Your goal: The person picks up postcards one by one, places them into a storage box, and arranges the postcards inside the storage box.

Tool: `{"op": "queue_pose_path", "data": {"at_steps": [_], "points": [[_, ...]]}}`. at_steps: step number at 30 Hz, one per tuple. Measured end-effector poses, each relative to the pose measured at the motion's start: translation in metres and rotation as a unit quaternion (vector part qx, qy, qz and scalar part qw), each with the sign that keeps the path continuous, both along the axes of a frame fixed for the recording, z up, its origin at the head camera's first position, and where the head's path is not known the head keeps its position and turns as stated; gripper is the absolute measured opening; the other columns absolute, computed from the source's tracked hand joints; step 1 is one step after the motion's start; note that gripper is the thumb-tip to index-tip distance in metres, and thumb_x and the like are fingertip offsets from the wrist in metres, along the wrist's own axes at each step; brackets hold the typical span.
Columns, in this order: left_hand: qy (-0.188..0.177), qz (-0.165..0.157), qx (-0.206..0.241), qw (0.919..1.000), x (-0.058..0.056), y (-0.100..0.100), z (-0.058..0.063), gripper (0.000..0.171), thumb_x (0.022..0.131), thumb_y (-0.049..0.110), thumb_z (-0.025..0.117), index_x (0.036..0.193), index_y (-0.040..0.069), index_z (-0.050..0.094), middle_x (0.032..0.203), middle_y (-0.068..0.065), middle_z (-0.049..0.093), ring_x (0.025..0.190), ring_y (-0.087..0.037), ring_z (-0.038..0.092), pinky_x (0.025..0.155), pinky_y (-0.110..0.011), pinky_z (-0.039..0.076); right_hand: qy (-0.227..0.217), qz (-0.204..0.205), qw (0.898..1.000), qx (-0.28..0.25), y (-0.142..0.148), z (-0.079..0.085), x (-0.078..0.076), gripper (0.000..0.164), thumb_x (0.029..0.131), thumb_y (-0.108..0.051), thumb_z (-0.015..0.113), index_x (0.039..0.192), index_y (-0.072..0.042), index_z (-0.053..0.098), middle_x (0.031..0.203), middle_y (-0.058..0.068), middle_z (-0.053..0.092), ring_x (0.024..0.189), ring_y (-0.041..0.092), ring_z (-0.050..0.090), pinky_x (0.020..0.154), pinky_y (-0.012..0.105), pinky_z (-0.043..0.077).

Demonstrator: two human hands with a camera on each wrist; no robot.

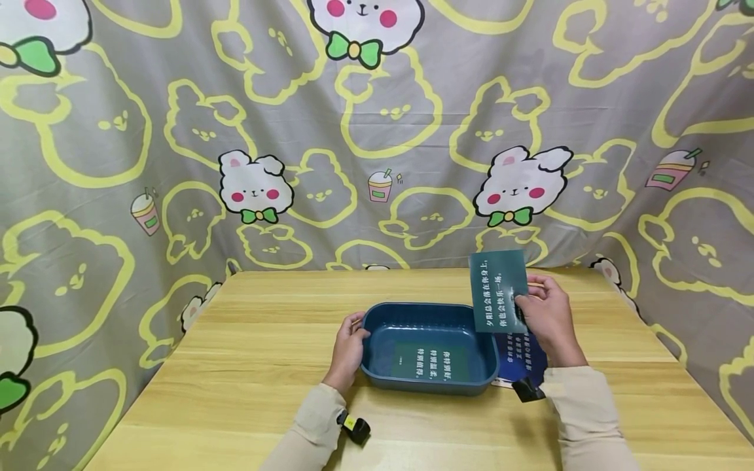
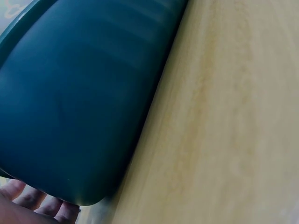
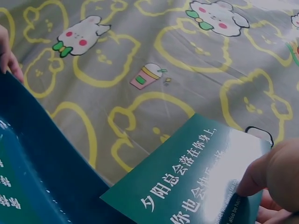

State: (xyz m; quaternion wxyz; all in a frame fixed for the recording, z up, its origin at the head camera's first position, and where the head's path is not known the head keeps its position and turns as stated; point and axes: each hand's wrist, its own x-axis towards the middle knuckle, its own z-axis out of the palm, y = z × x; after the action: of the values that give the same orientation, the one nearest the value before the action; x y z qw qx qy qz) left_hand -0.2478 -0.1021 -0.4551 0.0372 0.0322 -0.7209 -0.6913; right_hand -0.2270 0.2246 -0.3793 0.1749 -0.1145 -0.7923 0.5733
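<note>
A dark teal plastic basin (image 1: 430,386) stands on the table, and a green card (image 1: 412,360) with white Chinese writing lies inside it. My left hand (image 1: 346,353) holds the basin's left end, thumb over the rim and fingers along the outside. In my right hand (image 1: 550,317) a second green card (image 1: 495,288) is pinched by its right edge, raised over the basin's right end. The right wrist view shows the thumb pressing on the face of that card (image 3: 187,172). Beneath it, right of the basin, lies a dark blue card (image 1: 518,356) with white writing, partly hidden.
The wooden table (image 1: 265,340) extends around the basin. Behind and at the sides hangs a grey curtain (image 1: 377,222) printed with yellow outlines and white bunnies. A black strap with a yellow label (image 1: 353,426) is on the left wrist, and a black piece (image 1: 528,390) is by the right cuff.
</note>
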Motion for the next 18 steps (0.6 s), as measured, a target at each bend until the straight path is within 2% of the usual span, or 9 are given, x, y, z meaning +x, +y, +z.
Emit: {"op": "queue_pose_path", "data": {"at_steps": [5,10,13,18], "points": [[0.001,0.0,0.0,1.0,0.0,0.0,0.0,0.039,0.089,0.0,0.043,0.128,0.002,0.048,0.135,-0.022,0.05,0.124,-0.035,0.045,0.105,-0.055,0.033,0.002,0.023,1.0,0.014,-0.009,-0.002,-0.001,0.041,0.091,-0.003,0.052,0.131,0.0,0.043,0.112,0.019,0.057,0.082,0.007,0.061,0.059,0.02,0.052],[-0.004,-0.004,-0.001,1.0,0.001,0.0,0.001,0.038,0.091,0.001,0.043,0.129,0.003,0.047,0.136,-0.022,0.049,0.125,-0.035,0.045,0.105,-0.056,0.032,0.009,0.039,0.999,0.028,-0.017,-0.006,-0.003,0.042,0.09,-0.001,0.054,0.131,0.0,0.045,0.113,0.022,0.059,0.092,0.023,0.064,0.062,0.025,0.054],[-0.007,-0.005,0.001,1.0,0.001,0.0,0.001,0.038,0.091,0.001,0.043,0.129,0.003,0.046,0.136,-0.022,0.049,0.125,-0.035,0.045,0.105,-0.056,0.032,0.018,0.05,0.998,0.039,-0.023,-0.009,-0.003,0.04,0.09,0.0,0.054,0.129,-0.001,0.046,0.111,0.023,0.06,0.094,0.03,0.063,0.065,0.029,0.055],[-0.006,-0.004,-0.001,1.0,0.001,0.0,0.0,0.039,0.091,0.001,0.043,0.129,0.003,0.046,0.136,-0.022,0.049,0.124,-0.036,0.045,0.105,-0.056,0.032,0.038,0.077,0.995,0.05,-0.031,-0.014,-0.004,0.038,0.089,0.002,0.054,0.127,-0.001,0.047,0.11,0.024,0.061,0.091,0.032,0.064,0.066,0.034,0.056]]}}
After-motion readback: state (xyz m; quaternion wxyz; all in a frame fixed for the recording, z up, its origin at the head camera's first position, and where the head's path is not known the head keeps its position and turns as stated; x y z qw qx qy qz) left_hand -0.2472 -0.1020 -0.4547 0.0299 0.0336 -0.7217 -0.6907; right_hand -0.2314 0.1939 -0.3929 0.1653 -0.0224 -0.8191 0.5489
